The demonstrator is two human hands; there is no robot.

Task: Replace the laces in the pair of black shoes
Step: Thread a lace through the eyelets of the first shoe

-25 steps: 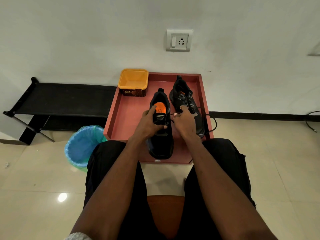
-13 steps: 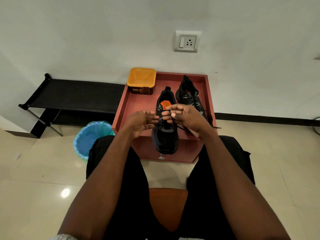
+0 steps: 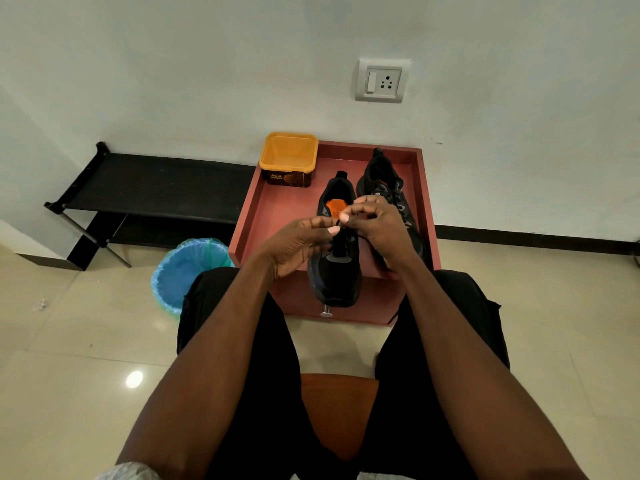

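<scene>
The left hand (image 3: 298, 245) and the right hand (image 3: 375, 225) meet above the nearer black lace-up shoe with an orange insole (image 3: 336, 258), fingertips almost touching; the right hand's thumb and forefinger pinch a thin black lace (image 3: 360, 236) that runs down to the shoe's eyelets; the left hand's fingers curl at the same spot, thumb forward, though whether they grip the lace cannot be told; the shoe stands toe toward the person in a shallow reddish-brown wooden tray (image 3: 277, 209) set on the floor; the second black shoe (image 3: 381, 174) stands just beside it on the right, further back, with laces threaded, partly hidden behind the right hand; an open orange plastic tub with a brown label (image 3: 288, 159) sits at the tray's far left corner; left of the tray, a round bin lined with a blue bag (image 3: 188, 268) stands on the beige tiled floor (image 3: 69, 341); behind it runs a low black rack (image 3: 152, 188) against the white wall, where a switch-and-socket plate (image 3: 382, 80) is mounted.
</scene>
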